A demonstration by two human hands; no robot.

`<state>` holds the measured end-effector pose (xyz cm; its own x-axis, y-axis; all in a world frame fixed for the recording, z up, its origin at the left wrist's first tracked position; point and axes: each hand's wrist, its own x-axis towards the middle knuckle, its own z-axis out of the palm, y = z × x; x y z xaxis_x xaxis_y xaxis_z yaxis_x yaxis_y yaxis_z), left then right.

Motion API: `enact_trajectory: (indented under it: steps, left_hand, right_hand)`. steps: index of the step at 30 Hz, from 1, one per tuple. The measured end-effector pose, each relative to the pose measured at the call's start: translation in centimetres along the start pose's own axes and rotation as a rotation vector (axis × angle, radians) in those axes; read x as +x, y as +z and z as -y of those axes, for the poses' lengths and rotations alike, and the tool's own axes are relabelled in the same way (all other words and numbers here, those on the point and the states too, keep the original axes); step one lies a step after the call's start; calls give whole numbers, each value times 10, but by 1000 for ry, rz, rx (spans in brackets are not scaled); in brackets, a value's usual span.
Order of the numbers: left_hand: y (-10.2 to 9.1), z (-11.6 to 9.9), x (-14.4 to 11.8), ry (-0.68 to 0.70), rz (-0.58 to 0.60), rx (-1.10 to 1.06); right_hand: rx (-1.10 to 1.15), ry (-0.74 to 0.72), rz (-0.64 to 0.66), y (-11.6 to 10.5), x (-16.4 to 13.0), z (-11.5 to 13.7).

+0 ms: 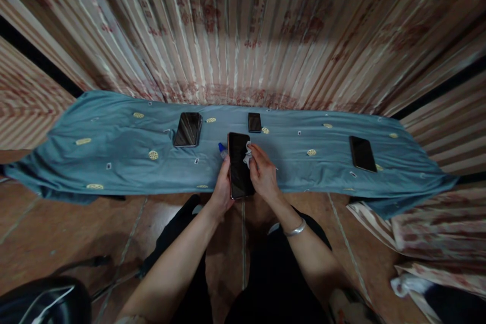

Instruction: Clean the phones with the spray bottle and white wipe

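My left hand (223,189) grips a dark smartphone (239,174) by its left edge, screen facing up, over the front of the cloth-covered table. In my right hand (265,174) a crumpled white cloth or tissue (248,154) is pinched between the fingers, against the right side of the phone's screen. Just left of the phone is a small clear bottle with a blue cap (222,150), partly hidden behind the phone and my left hand.
A blue-green cloth (125,162) with yellow pineapple prints covers the long narrow table. On it lie a larger dark phone (188,129) at left, a small one (254,122) at the back and another (363,154) at right. Pleated curtains (235,35) hang behind.
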<state>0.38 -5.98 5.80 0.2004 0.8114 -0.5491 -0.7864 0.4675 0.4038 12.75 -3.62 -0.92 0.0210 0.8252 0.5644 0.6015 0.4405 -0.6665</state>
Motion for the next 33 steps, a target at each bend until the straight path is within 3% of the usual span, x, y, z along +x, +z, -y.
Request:
enact_trajectory:
  steps: [19,33]
  left_hand:
    - [-2,-8,-5,-20,-8,71]
    - [-14,-15,10,35,13,14]
  right_hand:
    - [15,24,58,-8,1,6]
    - [47,6,104,-6,-5,16]
